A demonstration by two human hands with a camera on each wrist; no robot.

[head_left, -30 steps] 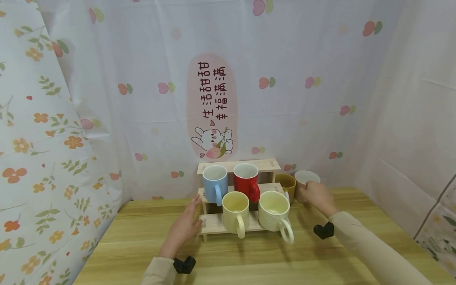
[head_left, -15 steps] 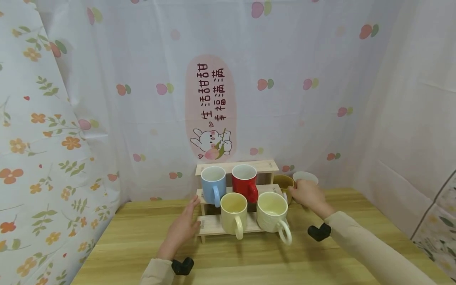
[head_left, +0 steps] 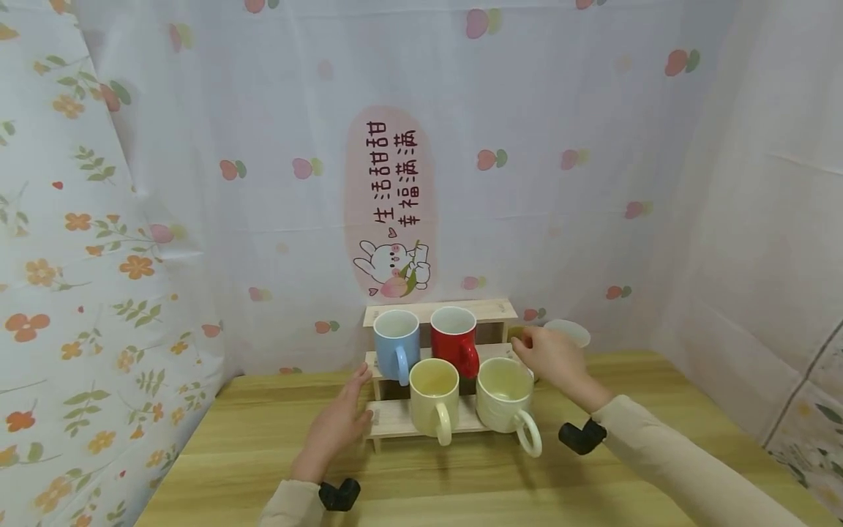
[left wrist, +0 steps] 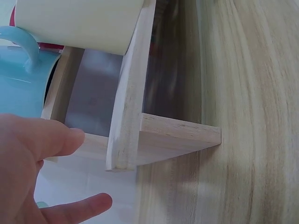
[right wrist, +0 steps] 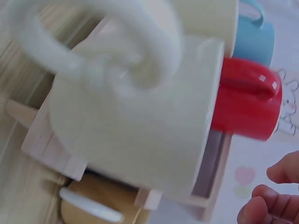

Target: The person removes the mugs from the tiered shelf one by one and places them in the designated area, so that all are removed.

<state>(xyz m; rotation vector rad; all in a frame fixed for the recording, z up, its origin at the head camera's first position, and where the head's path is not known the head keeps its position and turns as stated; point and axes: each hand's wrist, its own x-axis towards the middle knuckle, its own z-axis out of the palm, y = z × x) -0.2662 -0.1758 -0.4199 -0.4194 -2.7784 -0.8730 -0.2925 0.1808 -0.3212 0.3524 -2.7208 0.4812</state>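
Note:
My left hand (head_left: 336, 424) is at the left end of a stepped wooden rack (head_left: 395, 416); in the left wrist view its fingertips point at the rack's end, with nothing held. My right hand (head_left: 553, 359) hovers over the rack's right end, bent fingers apart from the thumb and holding nothing in the right wrist view. It partly covers a mustard-brown mug (right wrist: 105, 186) with a white handle. Closest to it on the lower step stands a cream mug (head_left: 503, 395), with a pale yellow mug (head_left: 433, 395) to its left. Higher up are a blue mug (head_left: 396, 344) and a red mug (head_left: 453, 337).
Behind my right hand a white cup (head_left: 569, 333) stands on the wood-grain table (head_left: 428, 483), its lower part hidden. The rack's top step (head_left: 487, 310) is bare, close to the printed curtain (head_left: 283, 219). More curtain (head_left: 744, 241) hangs on the right.
My right hand has moved left, from the white cup across the brown mug to the rack's right end, leaving the white cup behind. My left hand stays beside the rack.

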